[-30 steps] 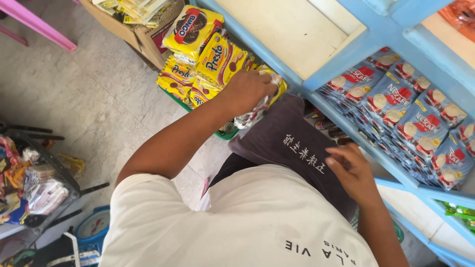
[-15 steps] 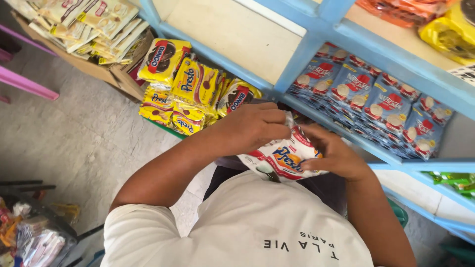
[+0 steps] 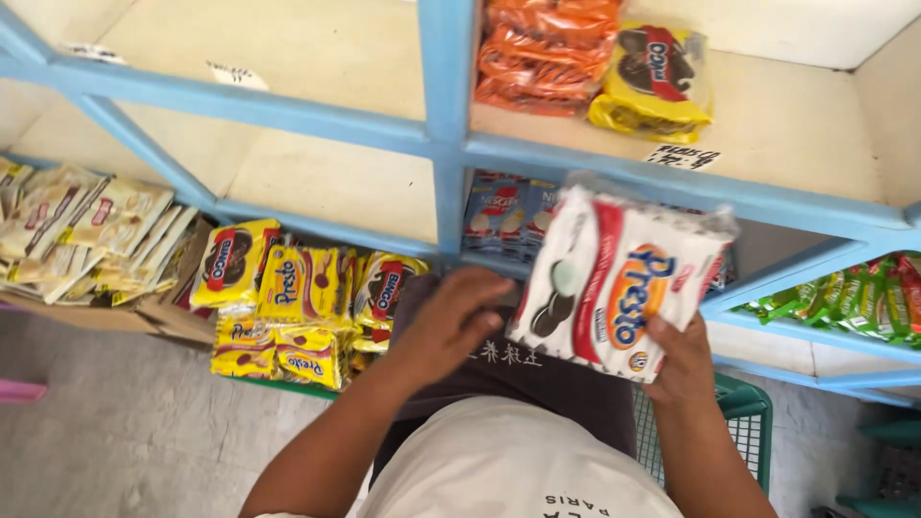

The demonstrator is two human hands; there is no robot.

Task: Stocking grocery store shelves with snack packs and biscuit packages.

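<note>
Head view looks down over a white shirt toward a blue-framed shelf unit with pale boards. At far left, a cardboard box holds beige sachet packs, fanned and overlapping. Just right of it, yellow biscuit packs stand and lie in a heap at the foot of the shelves, some with dark round biscuits pictured on them. The left hand rests next, fingers loosely spread and bent, palm down on a dark cloth with pale lettering that lies across the person's lap; it grips nothing. Behind that hand, in the lower shelf bay, blue biscuit packs stand upright in a row. Right of centre, the right hand is clamped on the lower edge of a white and red biscuit multipack, thumb on the front face, the pack held tilted up in front of the shelf rail and well above the lap. On the shelf above it lie orange snack packs beside a yellow cookie bag, touching each other. Below the right wrist a green basket shows its mesh wall. At far right, green snack packets line a lower shelf.
</note>
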